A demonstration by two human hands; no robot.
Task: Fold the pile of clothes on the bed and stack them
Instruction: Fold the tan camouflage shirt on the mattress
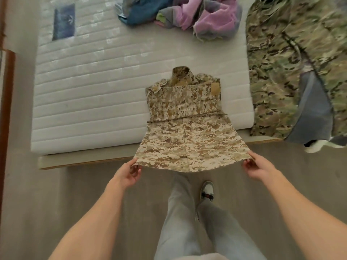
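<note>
- We count 1 tan camouflage shirt [187, 128], 1 green camouflage garment [293, 59], and 1 loose pile of clothes [180, 14] in purple, teal and grey whose pieces we cannot count apart.
- We hold the tan camouflage shirt with 2 hands: our left hand [129, 175] pinches its near left hem corner, and our right hand [259, 167] pinches its near right hem corner.
- The shirt's collar end lies on the mattress [84, 102], its sleeves folded in across the chest; the hem end hangs out past the mattress edge, stretched between our hands above the floor [56, 199].
- The green camouflage garment lies spread along the right side of the mattress, reaching its near edge, with a grey lining showing; it sits near the shirt but apart from it.
- The pile sits at the far edge, well apart from the shirt.
- The left part of the white quilted mattress is bare apart from 1 blue patch [63, 21].
- The mattress rests on a bed base [84, 162] whose near edge juts out beyond it.
- Below, we see 2 grey trouser legs [187, 222] and 1 white shoe [207, 190] on the grey floor.
</note>
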